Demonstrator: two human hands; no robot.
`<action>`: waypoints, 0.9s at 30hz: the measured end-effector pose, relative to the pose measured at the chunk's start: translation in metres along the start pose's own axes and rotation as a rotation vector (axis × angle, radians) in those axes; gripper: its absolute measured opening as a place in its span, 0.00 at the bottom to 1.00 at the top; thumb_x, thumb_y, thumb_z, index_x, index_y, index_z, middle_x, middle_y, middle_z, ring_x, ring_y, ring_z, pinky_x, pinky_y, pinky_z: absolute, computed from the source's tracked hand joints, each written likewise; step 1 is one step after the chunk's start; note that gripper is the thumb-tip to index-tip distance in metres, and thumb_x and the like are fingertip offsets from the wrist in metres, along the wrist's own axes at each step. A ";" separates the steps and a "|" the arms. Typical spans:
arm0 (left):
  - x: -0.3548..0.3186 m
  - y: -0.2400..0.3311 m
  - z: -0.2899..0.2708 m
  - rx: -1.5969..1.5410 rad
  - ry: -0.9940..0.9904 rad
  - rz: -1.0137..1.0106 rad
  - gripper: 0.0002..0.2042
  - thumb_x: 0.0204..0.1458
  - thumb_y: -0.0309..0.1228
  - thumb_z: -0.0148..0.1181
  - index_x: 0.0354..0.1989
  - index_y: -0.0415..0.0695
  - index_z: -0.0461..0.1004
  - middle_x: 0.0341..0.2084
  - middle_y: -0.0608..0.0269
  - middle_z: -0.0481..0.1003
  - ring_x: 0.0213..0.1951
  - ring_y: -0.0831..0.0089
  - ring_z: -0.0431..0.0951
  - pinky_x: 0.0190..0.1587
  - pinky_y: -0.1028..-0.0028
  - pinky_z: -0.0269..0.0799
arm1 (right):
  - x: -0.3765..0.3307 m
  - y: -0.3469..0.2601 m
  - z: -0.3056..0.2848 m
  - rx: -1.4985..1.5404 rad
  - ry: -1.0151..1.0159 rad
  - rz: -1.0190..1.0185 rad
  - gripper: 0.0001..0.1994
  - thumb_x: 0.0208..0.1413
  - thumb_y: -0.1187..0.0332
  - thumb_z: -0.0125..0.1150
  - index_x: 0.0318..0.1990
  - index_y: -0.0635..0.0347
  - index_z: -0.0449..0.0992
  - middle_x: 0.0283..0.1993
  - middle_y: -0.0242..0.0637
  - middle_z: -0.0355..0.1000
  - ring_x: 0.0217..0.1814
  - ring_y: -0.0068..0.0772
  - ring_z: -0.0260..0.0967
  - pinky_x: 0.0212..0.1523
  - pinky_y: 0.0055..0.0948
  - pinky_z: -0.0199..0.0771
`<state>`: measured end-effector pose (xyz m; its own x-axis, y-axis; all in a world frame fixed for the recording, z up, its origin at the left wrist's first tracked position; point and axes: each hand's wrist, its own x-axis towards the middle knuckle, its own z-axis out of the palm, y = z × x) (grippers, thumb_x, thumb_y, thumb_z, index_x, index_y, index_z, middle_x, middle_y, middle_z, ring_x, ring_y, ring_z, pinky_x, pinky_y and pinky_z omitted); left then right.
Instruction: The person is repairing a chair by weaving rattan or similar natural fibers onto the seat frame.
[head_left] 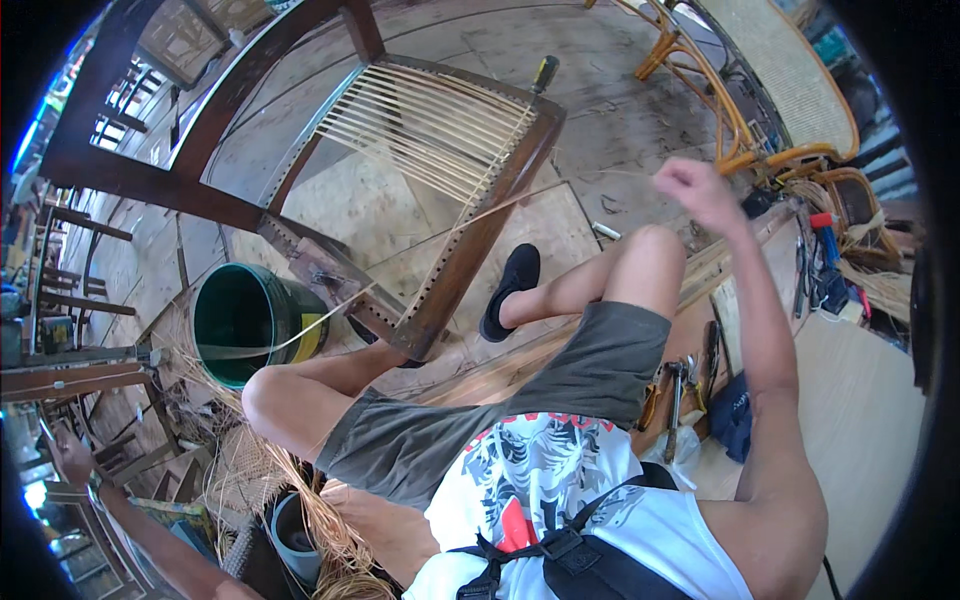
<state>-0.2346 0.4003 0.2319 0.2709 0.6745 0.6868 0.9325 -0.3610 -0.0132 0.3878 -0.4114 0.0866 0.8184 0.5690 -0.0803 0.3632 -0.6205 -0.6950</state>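
A dark wooden chair frame (480, 240) lies tilted before my knees. Pale cane strands (420, 125) run in parallel rows across part of its seat opening, between rows of small holes. My right hand (692, 195) is raised to the right of the chair, fingers closed. A thin strand of cane (560, 187) stretches from the seat edge toward it. A tool with a dark and yellow handle (544, 75) stands upright at the seat's far corner. My left hand (72, 455) reaches far out to the left, away from the chair; its fingers are too small and dim to make out.
A green bucket (240, 320) stands left of my knee, a strand across its mouth. Bundled cane (345, 530) and a grey-blue container (295, 535) lie lower left. Hand tools (680, 395) rest by my right hip. Rattan furniture (745, 130) stands at the upper right.
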 end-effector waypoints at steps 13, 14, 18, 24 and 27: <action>-0.287 0.479 -0.112 -1.248 -1.717 0.577 0.12 0.60 0.34 0.63 0.42 0.37 0.78 0.24 0.68 0.75 0.27 0.83 0.71 0.31 0.76 0.69 | -0.046 -0.156 0.147 0.545 -0.612 -0.114 0.09 0.63 0.68 0.58 0.42 0.65 0.77 0.32 0.29 0.74 0.34 0.16 0.68 0.38 0.23 0.71; -0.287 0.476 -0.106 -1.121 -1.838 0.469 0.11 0.60 0.35 0.62 0.39 0.37 0.78 0.22 0.71 0.74 0.27 0.85 0.69 0.30 0.77 0.68 | -0.046 -0.149 0.142 0.613 -0.629 -0.095 0.09 0.63 0.68 0.57 0.42 0.65 0.77 0.32 0.28 0.73 0.34 0.16 0.67 0.37 0.23 0.70; -0.285 0.454 -0.085 -1.205 -1.759 0.474 0.11 0.61 0.36 0.62 0.39 0.39 0.78 0.21 0.74 0.74 0.24 0.87 0.68 0.27 0.81 0.65 | -0.051 -0.116 0.121 0.513 -0.596 0.002 0.08 0.64 0.68 0.57 0.42 0.65 0.76 0.33 0.27 0.73 0.34 0.16 0.65 0.37 0.22 0.69; -0.299 0.435 -0.085 -1.110 -1.889 0.367 0.10 0.62 0.33 0.59 0.39 0.37 0.78 0.23 0.72 0.73 0.27 0.85 0.68 0.32 0.80 0.67 | -0.045 -0.101 0.089 0.428 -0.503 0.051 0.08 0.62 0.69 0.60 0.37 0.65 0.77 0.28 0.24 0.69 0.31 0.13 0.61 0.34 0.20 0.64; -0.302 0.424 -0.089 -1.113 -1.839 0.420 0.09 0.61 0.31 0.59 0.42 0.37 0.77 0.24 0.72 0.73 0.28 0.84 0.69 0.32 0.79 0.67 | -0.039 -0.097 0.073 0.317 -0.488 0.000 0.07 0.60 0.70 0.62 0.36 0.66 0.78 0.26 0.22 0.69 0.29 0.13 0.61 0.32 0.21 0.64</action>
<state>0.0576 -0.0137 0.0835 0.8542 -0.0748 -0.5145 0.4786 -0.2736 0.8343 0.2883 -0.3338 0.1055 0.4907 0.7986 -0.3484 0.1505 -0.4715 -0.8689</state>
